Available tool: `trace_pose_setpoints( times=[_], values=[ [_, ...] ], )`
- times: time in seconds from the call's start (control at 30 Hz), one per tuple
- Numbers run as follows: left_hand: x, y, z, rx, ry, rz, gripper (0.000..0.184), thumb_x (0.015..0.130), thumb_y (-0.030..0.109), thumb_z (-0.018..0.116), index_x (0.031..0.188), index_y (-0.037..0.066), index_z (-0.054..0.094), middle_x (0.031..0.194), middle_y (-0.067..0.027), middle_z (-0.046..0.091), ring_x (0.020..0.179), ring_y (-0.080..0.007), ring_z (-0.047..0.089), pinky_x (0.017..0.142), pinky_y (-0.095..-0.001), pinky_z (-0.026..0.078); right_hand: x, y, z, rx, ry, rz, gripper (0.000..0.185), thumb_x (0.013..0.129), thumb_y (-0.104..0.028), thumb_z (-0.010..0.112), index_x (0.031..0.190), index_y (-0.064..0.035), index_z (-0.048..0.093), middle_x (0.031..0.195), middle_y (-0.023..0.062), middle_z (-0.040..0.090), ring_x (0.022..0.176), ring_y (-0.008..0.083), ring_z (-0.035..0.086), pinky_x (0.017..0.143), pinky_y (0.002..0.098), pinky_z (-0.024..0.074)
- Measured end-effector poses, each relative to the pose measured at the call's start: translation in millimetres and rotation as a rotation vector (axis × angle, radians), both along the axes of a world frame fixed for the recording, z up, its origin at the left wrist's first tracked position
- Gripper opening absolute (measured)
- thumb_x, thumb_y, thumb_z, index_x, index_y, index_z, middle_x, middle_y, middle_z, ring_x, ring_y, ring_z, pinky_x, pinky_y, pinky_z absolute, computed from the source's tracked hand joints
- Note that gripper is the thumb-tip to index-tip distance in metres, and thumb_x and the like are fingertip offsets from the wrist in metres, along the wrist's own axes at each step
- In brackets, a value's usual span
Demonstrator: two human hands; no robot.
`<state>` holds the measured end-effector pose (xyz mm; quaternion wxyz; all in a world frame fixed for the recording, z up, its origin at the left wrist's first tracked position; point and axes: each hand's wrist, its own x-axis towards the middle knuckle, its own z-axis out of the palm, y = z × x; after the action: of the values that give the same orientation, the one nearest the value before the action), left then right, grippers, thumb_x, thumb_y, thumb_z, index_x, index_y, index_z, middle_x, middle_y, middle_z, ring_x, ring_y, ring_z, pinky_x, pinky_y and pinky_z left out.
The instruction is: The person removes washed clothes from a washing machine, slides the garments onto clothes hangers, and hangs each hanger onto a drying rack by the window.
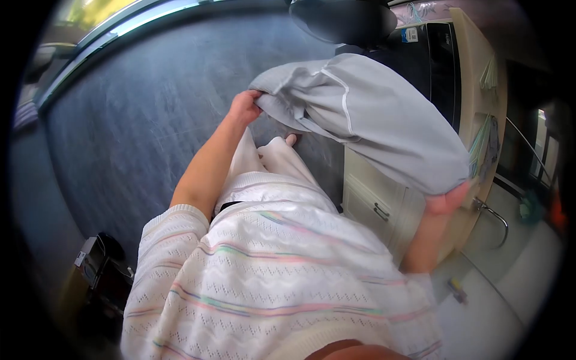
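We've got the light grey, thin-looking cloth piece with white trim [396, 114] up in the air between both hands, in front of the torso, partly over the dark blue-grey floor [156, 96] and partly across the cream panelled cabinet [367, 189].

Bare left hand [245, 107]: fingers closed on the bunched edge. Bare right hand [447, 199]: touching the far end, but blurred and partly covered by cloth; we can't tell if it's gripping.

Handling, our read: light, limp, not fragile, mildly slippery at most; it will sag and fold wherever unsupported. Best hold is a pinch on a doubled edge at each end, not mid-panel.

Long axis runs hand to hand, upper middle to lower right of view. Gathered end points at the left hand, fuller end at the right. We can't tell which opening is which.
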<state>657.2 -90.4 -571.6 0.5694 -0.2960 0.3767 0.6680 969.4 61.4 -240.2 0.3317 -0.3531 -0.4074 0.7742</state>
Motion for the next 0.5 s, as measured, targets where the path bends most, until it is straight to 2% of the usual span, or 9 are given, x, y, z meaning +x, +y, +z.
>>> trace_pose_setpoints(
  times=[0.07,0.13,0.23,0.33,0.37,0.4,0.5],
  values=[
    [-36.7,-10.2,5.2,0.110,-0.081,0.031,0.030,0.076,0.005,0.045,0.103,-0.007,0.050,0.103,-0.0177,0.057,0.095,-0.0304,0.056,0.089,-0.0423,0.043,26.0,25.2,0.7,-0.060,-0.203,-0.153,0.039,0.091,-0.026,0.039,0.120,0.0012,0.044,0.118,0.0128,0.050,0.107,0.0230,0.050,0.090,0.0363,0.0411],
    [-70.5,-19.9,23.6,0.249,-0.063,-0.069,0.034,0.078,0.011,0.042,0.105,-0.008,0.050,0.104,-0.0203,0.057,0.094,-0.0328,0.057,0.091,-0.0436,0.043,71.7,63.4,-16.1,0.110,-0.532,-0.333,0.033,0.089,-0.021,0.048,0.113,0.0005,0.050,0.108,0.0100,0.058,0.094,0.0196,0.057,0.081,0.0336,0.0460],
    [-99.6,-26.9,55.9,0.457,-0.042,-0.176,0.035,0.081,0.012,0.043,0.109,-0.009,0.048,0.107,-0.0213,0.056,0.096,-0.0319,0.057,0.090,-0.0438,0.044,112.0,86.4,-46.1,0.256,-0.763,-0.589,0.025,0.085,-0.015,0.054,0.106,-0.0017,0.056,0.093,0.0066,0.062,0.079,0.0156,0.059,0.071,0.0309,0.0478],
    [-97.2,-16.8,100.1,0.691,-0.054,-0.228,0.033,0.086,0.014,0.044,0.111,-0.007,0.049,0.106,-0.0203,0.057,0.095,-0.0286,0.059,0.087,-0.0412,0.047,127.9,86.0,-93.2,0.887,-1.629,-0.327,0.023,0.085,-0.015,0.053,0.103,-0.0033,0.058,0.091,0.0071,0.063,0.077,0.0161,0.059,0.070,0.0294,0.0478],
    [-81.6,-6.8,116.7,0.743,-0.049,-0.243,0.032,0.087,0.015,0.046,0.111,-0.006,0.049,0.105,-0.0194,0.058,0.093,-0.0267,0.060,0.085,-0.0394,0.049,106.7,72.9,-104.2,1.002,-1.490,-0.301,0.022,0.083,-0.012,0.055,0.103,-0.0037,0.059,0.092,0.0073,0.063,0.078,0.0160,0.059,0.070,0.0280,0.0475],
    [-63.1,3.2,137.3,0.690,0.020,-0.299,0.031,0.086,0.014,0.050,0.111,-0.006,0.050,0.103,-0.0170,0.059,0.088,-0.0233,0.062,0.078,-0.0354,0.053,76.8,55.3,-123.2,0.955,-1.175,-0.272,0.022,0.083,-0.010,0.055,0.104,-0.0036,0.059,0.092,0.0067,0.064,0.078,0.0143,0.059,0.070,0.0263,0.0470],
    [5.4,33.3,186.5,0.767,-0.046,-0.504,0.029,0.082,0.008,0.057,0.108,-0.004,0.052,0.098,-0.0143,0.062,0.082,-0.0204,0.064,0.073,-0.0312,0.055,-47.8,-20.0,-154.4,0.328,-0.637,0.157,0.022,0.084,-0.010,0.054,0.105,-0.0034,0.058,0.093,0.0070,0.063,0.080,0.0147,0.059,0.071,0.0268,0.0470]
  ],
)
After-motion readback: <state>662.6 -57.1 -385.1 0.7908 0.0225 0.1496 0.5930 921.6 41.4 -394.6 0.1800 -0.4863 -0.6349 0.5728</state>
